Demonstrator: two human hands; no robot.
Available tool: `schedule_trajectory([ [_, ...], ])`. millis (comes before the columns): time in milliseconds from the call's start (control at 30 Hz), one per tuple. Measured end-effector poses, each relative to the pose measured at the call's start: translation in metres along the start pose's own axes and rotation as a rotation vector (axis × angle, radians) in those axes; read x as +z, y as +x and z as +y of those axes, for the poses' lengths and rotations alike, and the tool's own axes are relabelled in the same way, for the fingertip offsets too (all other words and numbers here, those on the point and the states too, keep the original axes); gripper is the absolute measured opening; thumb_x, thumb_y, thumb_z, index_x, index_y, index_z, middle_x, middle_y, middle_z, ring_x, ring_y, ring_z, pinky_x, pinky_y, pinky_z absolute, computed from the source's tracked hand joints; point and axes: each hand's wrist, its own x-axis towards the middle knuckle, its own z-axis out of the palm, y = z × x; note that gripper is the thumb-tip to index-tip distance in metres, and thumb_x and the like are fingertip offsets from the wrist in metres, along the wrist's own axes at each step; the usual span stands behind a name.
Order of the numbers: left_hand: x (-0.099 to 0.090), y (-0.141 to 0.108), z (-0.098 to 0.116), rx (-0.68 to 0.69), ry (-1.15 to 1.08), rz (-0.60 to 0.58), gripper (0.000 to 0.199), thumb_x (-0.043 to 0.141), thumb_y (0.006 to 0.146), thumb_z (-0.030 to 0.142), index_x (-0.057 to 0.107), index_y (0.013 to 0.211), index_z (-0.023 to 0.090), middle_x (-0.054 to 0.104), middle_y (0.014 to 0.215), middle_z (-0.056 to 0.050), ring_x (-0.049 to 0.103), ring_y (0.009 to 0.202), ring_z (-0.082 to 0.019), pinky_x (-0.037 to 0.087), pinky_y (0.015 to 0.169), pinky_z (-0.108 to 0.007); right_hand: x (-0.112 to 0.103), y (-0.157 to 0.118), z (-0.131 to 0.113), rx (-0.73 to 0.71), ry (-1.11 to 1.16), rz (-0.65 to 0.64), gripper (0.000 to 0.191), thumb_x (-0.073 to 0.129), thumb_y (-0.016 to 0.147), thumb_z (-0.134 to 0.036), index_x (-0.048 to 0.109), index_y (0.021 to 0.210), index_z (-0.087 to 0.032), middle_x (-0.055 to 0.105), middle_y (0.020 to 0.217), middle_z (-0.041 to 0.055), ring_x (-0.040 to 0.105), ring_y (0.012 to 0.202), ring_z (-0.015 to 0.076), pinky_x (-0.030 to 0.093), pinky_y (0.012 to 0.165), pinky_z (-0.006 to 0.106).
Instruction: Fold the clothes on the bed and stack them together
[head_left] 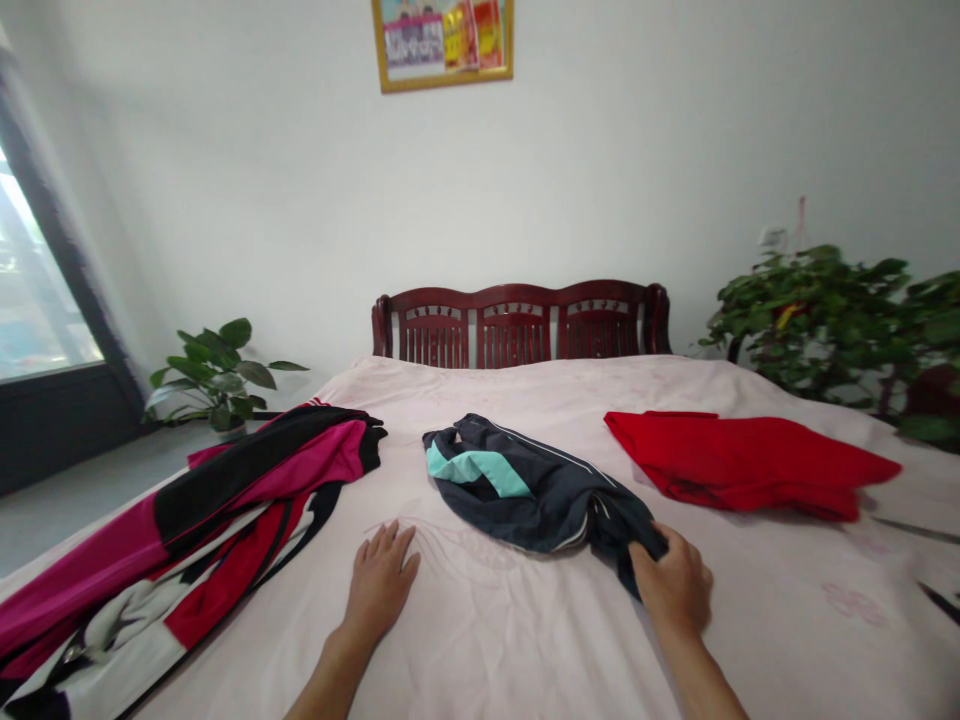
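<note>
A dark navy jacket (pixel 555 475) with a turquoise panel and white piping lies bunched in the middle of the bed. My right hand (pixel 673 580) is closed on its near right end. My left hand (pixel 384 575) rests flat on the pink sheet (pixel 480 640), fingers stretched out, left of the jacket and apart from it. To the left lies a heap of clothes (pixel 225 500) in magenta, black, red and white. A folded red garment (pixel 750 460) lies at the right, apart from my right hand.
A dark red wooden headboard (pixel 513 325) stands at the bed's far end. Potted plants flank it, one at the left (pixel 217 370) and a larger leafy one at the right (pixel 817 310). Dark thin objects (pixel 939 603) lie at the right edge. A framed picture (pixel 448 45) hangs above.
</note>
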Motion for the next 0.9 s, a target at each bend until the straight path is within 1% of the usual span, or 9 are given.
schedule_trajectory([
  [133, 0.0021, -0.0001, -0.0014, 0.006, 0.000, 0.012, 0.045, 0.042, 0.098, 0.029, 0.056, 0.140, 0.026, 0.050, 0.151, -0.008, 0.040, 0.143, -0.028, 0.031, 0.116, -0.047, 0.0003, 0.0006, 0.0004, -0.001, 0.003, -0.006, 0.056, 0.048, 0.079, -0.040, 0.061, 0.128, -0.017, 0.061, 0.125, 0.0150, 0.053, 0.110, 0.0341, 0.042, 0.101, 0.046],
  [267, 0.0028, 0.0003, -0.0019, 0.005, 0.001, 0.010, 0.045, 0.042, 0.097, 0.030, 0.056, 0.141, 0.026, 0.050, 0.152, -0.008, 0.040, 0.143, -0.028, 0.030, 0.116, -0.047, 0.0000, 0.0001, -0.0001, 0.017, 0.008, -0.005, 0.055, 0.048, 0.079, -0.041, 0.061, 0.127, -0.019, 0.060, 0.126, 0.0137, 0.053, 0.110, 0.0338, 0.043, 0.099, 0.046],
  [400, 0.0011, 0.0005, -0.0007, 0.001, -0.007, 0.003, 0.046, 0.042, 0.098, 0.030, 0.056, 0.141, 0.026, 0.050, 0.152, -0.009, 0.040, 0.143, -0.029, 0.030, 0.116, -0.048, -0.0004, -0.0004, -0.0006, 0.028, 0.009, -0.013, 0.056, 0.048, 0.079, -0.042, 0.060, 0.129, -0.020, 0.059, 0.128, 0.0136, 0.051, 0.113, 0.0350, 0.043, 0.098, 0.046],
  [567, 0.0010, 0.0003, -0.0010, 0.010, -0.011, 0.005, 0.045, 0.041, 0.098, 0.029, 0.056, 0.141, 0.024, 0.050, 0.152, -0.010, 0.040, 0.143, -0.029, 0.031, 0.116, -0.049, -0.0013, -0.0002, -0.0016, 0.035, 0.004, -0.025, 0.055, 0.048, 0.079, -0.040, 0.059, 0.129, -0.020, 0.060, 0.128, 0.0135, 0.052, 0.114, 0.0344, 0.043, 0.100, 0.046],
  [767, 0.0005, 0.0004, -0.0007, -0.001, -0.014, 0.001, 0.045, 0.042, 0.098, 0.030, 0.056, 0.141, 0.025, 0.050, 0.152, -0.009, 0.040, 0.144, -0.028, 0.031, 0.116, -0.048, -0.0018, -0.0008, -0.0018, 0.033, -0.001, -0.021, 0.055, 0.048, 0.080, -0.042, 0.060, 0.129, -0.020, 0.060, 0.128, 0.0133, 0.052, 0.113, 0.0345, 0.043, 0.099, 0.045],
  [900, -0.0011, 0.0005, 0.0008, -0.005, -0.014, -0.009, 0.046, 0.042, 0.097, 0.029, 0.055, 0.141, 0.025, 0.050, 0.152, -0.009, 0.039, 0.144, -0.028, 0.030, 0.117, -0.048, -0.0008, -0.0001, -0.0006, 0.011, 0.000, -0.010, 0.055, 0.048, 0.079, -0.041, 0.060, 0.128, -0.018, 0.061, 0.125, 0.0140, 0.053, 0.112, 0.0344, 0.043, 0.101, 0.045],
])
